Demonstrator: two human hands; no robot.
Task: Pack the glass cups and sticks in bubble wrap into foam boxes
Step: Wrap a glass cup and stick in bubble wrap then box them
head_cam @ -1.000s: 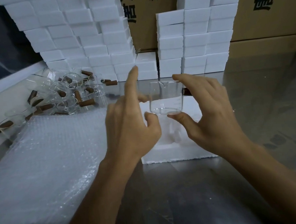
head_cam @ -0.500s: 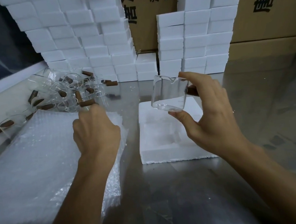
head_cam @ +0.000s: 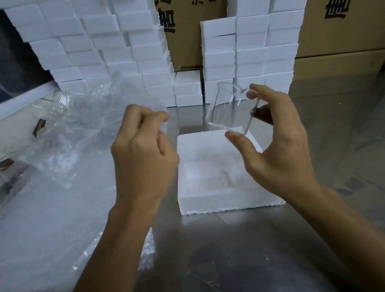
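Stacks of white foam boxes rise against cardboard cartons at the back of a steel table. An open foam box sits mid-table. The left hand pinches a bubble wrap sheet, lifted off the pile. The right hand grips a tilted glass cup above the box.
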